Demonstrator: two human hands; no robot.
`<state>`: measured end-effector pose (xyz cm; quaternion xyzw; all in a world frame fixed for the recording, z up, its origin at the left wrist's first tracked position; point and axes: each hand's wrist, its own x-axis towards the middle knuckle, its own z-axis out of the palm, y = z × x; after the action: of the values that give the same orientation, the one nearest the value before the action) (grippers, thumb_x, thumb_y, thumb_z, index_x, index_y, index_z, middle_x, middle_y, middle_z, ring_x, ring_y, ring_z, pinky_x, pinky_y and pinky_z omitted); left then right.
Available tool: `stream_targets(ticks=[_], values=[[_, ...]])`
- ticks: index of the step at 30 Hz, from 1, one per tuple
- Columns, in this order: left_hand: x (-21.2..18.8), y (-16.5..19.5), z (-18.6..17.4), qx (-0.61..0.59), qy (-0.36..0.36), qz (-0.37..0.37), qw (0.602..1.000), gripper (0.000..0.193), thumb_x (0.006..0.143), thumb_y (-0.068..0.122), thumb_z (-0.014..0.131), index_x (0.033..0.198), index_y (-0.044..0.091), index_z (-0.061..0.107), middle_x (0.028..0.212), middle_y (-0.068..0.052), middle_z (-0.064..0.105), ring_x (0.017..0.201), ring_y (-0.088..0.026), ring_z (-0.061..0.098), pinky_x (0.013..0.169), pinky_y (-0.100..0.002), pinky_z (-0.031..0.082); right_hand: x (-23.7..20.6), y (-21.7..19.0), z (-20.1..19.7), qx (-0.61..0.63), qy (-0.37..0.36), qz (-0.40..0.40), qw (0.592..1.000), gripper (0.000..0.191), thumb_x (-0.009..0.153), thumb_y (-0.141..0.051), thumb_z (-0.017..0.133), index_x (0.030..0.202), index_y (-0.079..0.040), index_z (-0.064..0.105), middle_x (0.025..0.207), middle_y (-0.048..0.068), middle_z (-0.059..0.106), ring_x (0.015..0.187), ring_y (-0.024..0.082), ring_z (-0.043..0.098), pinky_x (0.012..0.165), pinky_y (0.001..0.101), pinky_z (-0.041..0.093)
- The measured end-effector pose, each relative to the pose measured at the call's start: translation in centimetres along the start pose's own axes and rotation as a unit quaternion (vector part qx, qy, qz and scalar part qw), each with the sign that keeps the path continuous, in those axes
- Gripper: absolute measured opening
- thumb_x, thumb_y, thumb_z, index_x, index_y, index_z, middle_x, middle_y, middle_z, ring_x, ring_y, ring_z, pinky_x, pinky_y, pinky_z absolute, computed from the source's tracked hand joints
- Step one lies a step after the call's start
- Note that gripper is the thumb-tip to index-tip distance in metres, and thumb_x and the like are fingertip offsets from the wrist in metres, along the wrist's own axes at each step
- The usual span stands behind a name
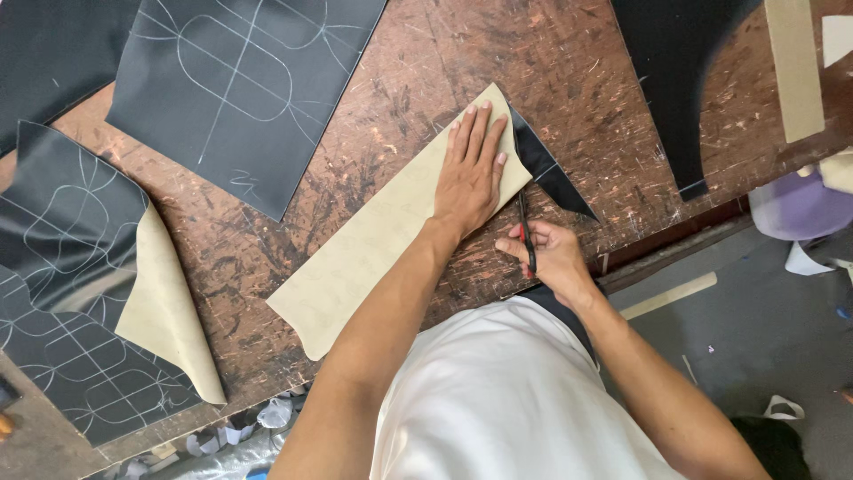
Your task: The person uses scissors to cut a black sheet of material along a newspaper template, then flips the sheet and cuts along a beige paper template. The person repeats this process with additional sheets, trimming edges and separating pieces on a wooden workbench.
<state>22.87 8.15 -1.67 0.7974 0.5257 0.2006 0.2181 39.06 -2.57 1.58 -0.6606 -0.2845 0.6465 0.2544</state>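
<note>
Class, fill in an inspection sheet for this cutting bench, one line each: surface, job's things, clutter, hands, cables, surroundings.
Surface: worn, scratched wooden bench, reddish brown.
Job's things: long tan template strip laid flat over a black sheet whose pointed corner sticks out beside it; thin dark-handled cutting tool at the strip's end edge.
Clutter: black sheets with chalk-drawn outlines, one with its tan underside folded up; another black piece; tan strip at top right.
Hands: left hand pressed flat on the template; right hand gripping the tool.
Cables: nothing seen.
Surroundings: grey floor with scraps, pale purple object at right.
</note>
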Motion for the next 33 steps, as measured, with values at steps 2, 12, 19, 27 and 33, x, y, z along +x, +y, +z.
stream_targets(ticks=[2,12,19,27,33], values=[[0.0,0.0,0.0,0.004,-0.002,-0.001,1.000,0.053,0.109,0.022,0.046,0.158,0.007,0.035,0.169,-0.014,0.023,0.159,-0.033,0.018,0.133,-0.048,0.015,0.2,-0.1,-0.1,-0.001,0.000,0.006,1.000,0.026,0.082,-0.018,0.086,0.098,-0.004,0.071,0.072,0.000,0.066,0.051,0.005,0.052,0.044,0.0206,0.040],[0.1,-0.1,0.1,0.009,-0.006,-0.002,1.000,0.054,0.108,0.023,0.046,0.158,0.005,0.034,0.169,-0.016,0.023,0.158,-0.034,0.018,0.132,-0.048,0.015,0.3,-0.5,-0.3,0.001,-0.006,0.007,1.000,0.027,0.080,-0.019,0.086,0.097,-0.004,0.071,0.072,-0.001,0.067,0.051,0.004,0.051,0.045,0.0208,0.041],[0.0,-0.2,0.3,0.005,-0.001,0.001,1.000,0.055,0.109,0.023,0.046,0.159,0.005,0.032,0.170,-0.015,0.023,0.159,-0.033,0.017,0.133,-0.048,0.014,0.9,-1.8,-0.9,-0.034,0.001,-0.006,0.999,0.027,0.080,-0.019,0.088,0.096,-0.004,0.071,0.070,0.000,0.064,0.052,0.004,0.052,0.046,0.0204,0.041],[0.1,-0.1,0.1,0.014,-0.002,-0.001,1.000,0.057,0.109,0.024,0.046,0.160,0.004,0.031,0.169,-0.014,0.023,0.159,-0.032,0.017,0.133,-0.047,0.014,0.8,-2.4,-1.4,-0.039,-0.010,-0.011,0.999,0.025,0.080,-0.017,0.086,0.095,-0.003,0.070,0.074,0.000,0.068,0.051,0.004,0.050,0.044,0.0208,0.039],[0.1,-0.1,0.1,0.029,-0.010,-0.001,1.000,0.056,0.110,0.025,0.044,0.160,0.003,0.030,0.170,-0.014,0.023,0.160,-0.031,0.017,0.133,-0.047,0.013,1.7,-3.9,-2.4,-0.085,-0.014,0.019,0.996,0.026,0.079,-0.016,0.086,0.097,-0.004,0.071,0.074,0.001,0.070,0.055,0.004,0.058,0.046,0.0200,0.043]])
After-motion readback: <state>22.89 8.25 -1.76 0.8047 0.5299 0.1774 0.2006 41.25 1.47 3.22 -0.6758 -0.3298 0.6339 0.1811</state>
